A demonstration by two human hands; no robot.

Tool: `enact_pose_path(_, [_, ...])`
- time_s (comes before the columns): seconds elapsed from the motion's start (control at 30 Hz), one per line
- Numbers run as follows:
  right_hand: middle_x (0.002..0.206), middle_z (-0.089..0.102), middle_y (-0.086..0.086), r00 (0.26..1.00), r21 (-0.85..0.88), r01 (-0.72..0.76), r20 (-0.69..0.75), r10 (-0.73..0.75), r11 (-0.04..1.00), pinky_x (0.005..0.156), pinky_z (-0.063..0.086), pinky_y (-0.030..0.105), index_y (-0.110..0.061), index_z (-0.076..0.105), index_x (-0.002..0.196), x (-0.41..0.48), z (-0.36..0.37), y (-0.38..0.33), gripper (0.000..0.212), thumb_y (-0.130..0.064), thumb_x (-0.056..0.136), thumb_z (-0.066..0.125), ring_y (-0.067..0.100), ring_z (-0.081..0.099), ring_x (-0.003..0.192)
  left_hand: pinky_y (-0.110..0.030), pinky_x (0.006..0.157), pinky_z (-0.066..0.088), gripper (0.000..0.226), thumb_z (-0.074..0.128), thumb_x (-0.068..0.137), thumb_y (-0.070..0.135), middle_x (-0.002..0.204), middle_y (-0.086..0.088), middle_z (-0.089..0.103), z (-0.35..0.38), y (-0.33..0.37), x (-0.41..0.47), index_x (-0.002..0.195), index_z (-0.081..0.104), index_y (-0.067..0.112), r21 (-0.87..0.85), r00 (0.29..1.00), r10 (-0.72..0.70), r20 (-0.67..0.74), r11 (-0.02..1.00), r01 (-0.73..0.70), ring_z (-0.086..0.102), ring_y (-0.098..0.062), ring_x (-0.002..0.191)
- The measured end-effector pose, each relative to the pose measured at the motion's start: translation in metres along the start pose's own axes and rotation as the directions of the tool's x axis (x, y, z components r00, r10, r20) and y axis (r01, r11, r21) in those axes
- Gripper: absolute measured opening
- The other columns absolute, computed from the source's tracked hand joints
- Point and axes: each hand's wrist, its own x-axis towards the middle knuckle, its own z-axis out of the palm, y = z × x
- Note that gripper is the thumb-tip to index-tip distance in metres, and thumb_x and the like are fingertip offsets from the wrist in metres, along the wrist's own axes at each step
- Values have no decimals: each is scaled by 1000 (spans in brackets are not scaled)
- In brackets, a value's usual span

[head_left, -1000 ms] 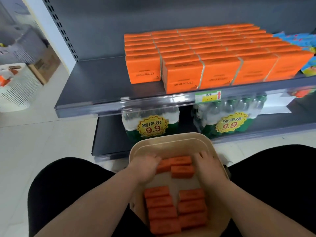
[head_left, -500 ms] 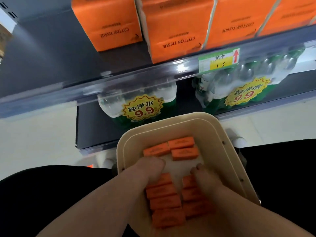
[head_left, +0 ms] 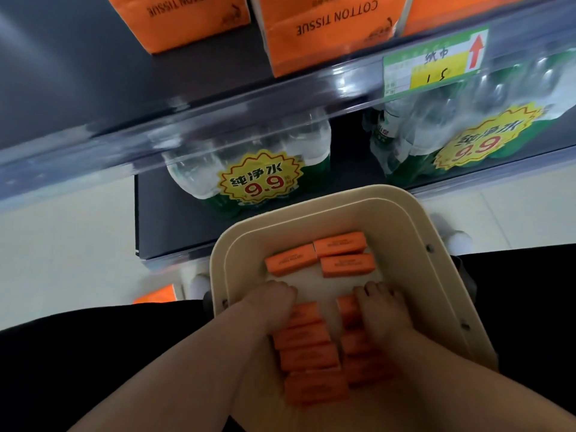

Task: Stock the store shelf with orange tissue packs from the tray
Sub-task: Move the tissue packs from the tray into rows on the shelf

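Resting inside the tray (head_left: 311, 198), left hand (head_left: 274, 299) and right hand (head_left: 385, 307) curl over the orange tissue packs (head_left: 307, 357) at its near end; whether they grip, I cannot tell. Three more packs (head_left: 343, 244) lie at the tray's far end, clear of both hands. Beyond the tray, bottled water (head_left: 249, 169) sits under the shelf (head_left: 218, 120).

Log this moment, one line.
phase: pickup; left hand: on left pack column; right hand: on right pack column; tray: three packs beyond; grip: unclear
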Motion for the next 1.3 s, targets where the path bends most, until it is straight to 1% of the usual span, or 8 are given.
enact_pose_path(0.1, [132, 42, 4, 999, -16, 26, -22, -26, 1000, 97, 31, 38, -21, 42, 129, -2, -3, 1, 35, -15, 94, 38, 24, 37, 125, -34, 90, 41, 28, 41, 96, 17, 127, -13, 53, 3, -2, 3, 121, 50, 8, -6, 1000, -12, -11, 1000, 12, 52, -28, 117])
enact_pose_path(0.2, [130, 45, 3, 996, 49, 45, -73, -41, 998, 101, 29, 37, -20, 44, 125, -4, -8, -2, 32, -15, 95, 36, 23, 40, 123, -34, 90, 41, 28, 41, 97, 17, 128, -13, 53, 10, -3, 11, 121, 50, 7, -11, 999, -34, -11, 999, 33, 52, -27, 118])
enact_pose_path(0.37, [124, 52, 2, 995, 159, 35, -98, -19, 987, 103, 30, 35, -21, 45, 119, -7, -9, -9, 25, -20, 94, 42, 23, 49, 116, -37, 99, 39, 30, 39, 97, 15, 133, -14, 51, 29, 1, 30, 125, 48, 7, -14, 996, -35, 78, 999, 36, 49, -29, 122])
enact_pose_path(0.53, [128, 48, -1, 997, 163, -20, -69, 32, 986, 95, 34, 38, -26, 42, 123, -9, 0, 1, 28, -21, 96, 40, 21, 45, 120, -35, 100, 38, 33, 48, 95, 18, 133, -14, 51, 40, 3, 42, 125, 48, 7, -47, 992, -20, 121, 999, 25, 50, -29, 121])
enact_pose_path(0.77, [131, 46, -1, 997, 193, -18, -70, 32, 981, 97, 33, 37, -28, 41, 127, -4, 0, 0, 31, -22, 96, 40, 20, 42, 122, -36, 98, 42, 51, 55, 90, 23, 135, -12, 51, 42, -9, 46, 136, 36, 9, -64, 993, -76, 89, 995, 82, 51, -27, 122])
enact_pose_path(0.9, [131, 46, 0, 998, 171, -22, -56, 32, 985, 97, 32, 37, -27, 41, 127, -6, -5, -2, 33, -19, 96, 37, 21, 42, 123, -36, 99, 42, 45, 53, 93, 18, 136, -11, 50, 37, -6, 43, 135, 40, 10, -2, 991, -66, 117, 998, 67, 51, -27, 124])
enact_pose_path(1.2, [129, 49, 0, 983, 109, -62, -168, 80, 992, 92, 37, 39, -25, 41, 123, -27, -45, -11, 31, -14, 95, 35, 22, 45, 122, -33, 88, 48, 33, 62, 85, 34, 119, -7, 63, -21, 0, 2, 112, 58, 16, -69, 985, -143, -100, 988, 136, 60, -24, 109])
enact_pose_path(1.3, [130, 48, 1, 973, 84, -25, -226, 44, 996, 92, 36, 40, -24, 42, 123, -40, -70, -18, 33, -13, 92, 38, 24, 44, 122, -36, 85, 50, 35, 64, 81, 31, 113, -8, 63, -43, 4, -27, 112, 56, 15, -85, 962, -177, -209, 983, 162, 61, -27, 105])
